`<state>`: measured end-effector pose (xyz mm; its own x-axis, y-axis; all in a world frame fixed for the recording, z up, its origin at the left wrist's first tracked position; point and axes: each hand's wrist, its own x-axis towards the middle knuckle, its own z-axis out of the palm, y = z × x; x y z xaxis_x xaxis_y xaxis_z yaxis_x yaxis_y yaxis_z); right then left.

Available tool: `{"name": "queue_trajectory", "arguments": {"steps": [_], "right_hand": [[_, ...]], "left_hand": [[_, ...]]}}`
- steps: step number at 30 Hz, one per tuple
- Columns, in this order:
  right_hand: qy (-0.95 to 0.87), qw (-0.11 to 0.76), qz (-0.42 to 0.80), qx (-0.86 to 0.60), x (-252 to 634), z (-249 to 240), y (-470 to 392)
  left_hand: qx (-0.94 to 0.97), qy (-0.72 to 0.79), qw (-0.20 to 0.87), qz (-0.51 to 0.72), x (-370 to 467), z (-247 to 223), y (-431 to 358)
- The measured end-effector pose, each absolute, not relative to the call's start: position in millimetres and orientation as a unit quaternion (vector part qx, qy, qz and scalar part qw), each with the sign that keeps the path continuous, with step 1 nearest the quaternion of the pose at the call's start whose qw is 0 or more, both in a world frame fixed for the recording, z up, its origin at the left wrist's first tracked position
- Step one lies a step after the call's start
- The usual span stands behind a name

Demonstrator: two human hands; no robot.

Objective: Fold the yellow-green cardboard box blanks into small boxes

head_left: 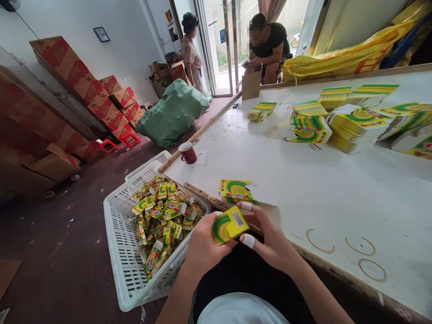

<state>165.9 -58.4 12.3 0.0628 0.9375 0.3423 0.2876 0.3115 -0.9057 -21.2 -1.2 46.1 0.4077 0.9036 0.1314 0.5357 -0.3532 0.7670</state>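
Observation:
My left hand (204,245) is wrapped round a small yellow and green carton (232,223) with a barcode on its end, held over my lap at the table edge. My right hand (270,238) is beside the carton's right end, thumb and forefinger apart. White tape covers those fingertips. The thumb is close to the carton's lower corner; whether it touches I cannot tell. Just beyond my hands, flat printed cartons (236,189) lie on the white table (303,180). At my left, a white plastic basket (118,252) holds many small folded cartons (165,207).
A maroon mug (187,153) stands near the table's left edge. Stacks of flat cartons (357,126) sit at the back right, rubber bands (372,270) at the front right. A green sack (175,112) and red boxes (101,103) are on the floor. Two people are near the doorway.

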Motion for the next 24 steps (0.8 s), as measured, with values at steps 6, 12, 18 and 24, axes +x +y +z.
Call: {"name": "queue_trajectory", "arguments": {"steps": [6, 12, 18, 24], "right_hand": [[-0.533, 0.483, 0.090, -0.689, 187.5, -12.0, -7.5], [-0.526, 0.464, 0.080, -0.709, 191.4, -21.2, 7.4], [-0.475, 0.549, 0.154, -0.670, 178.7, -9.2, -12.3], [-0.477, 0.612, 0.436, -0.456, 130.7, 3.2, -45.4]], "left_hand": [[0.664, 0.610, 0.087, 0.424, -58.0, 32.5, 34.6], [0.665, 0.567, 0.287, 0.392, -54.3, 16.9, 15.8], [0.626, 0.465, 0.489, 0.390, -15.7, 8.5, -14.0], [0.308, 0.311, 0.696, 0.569, 5.7, -4.4, -5.1]]}}
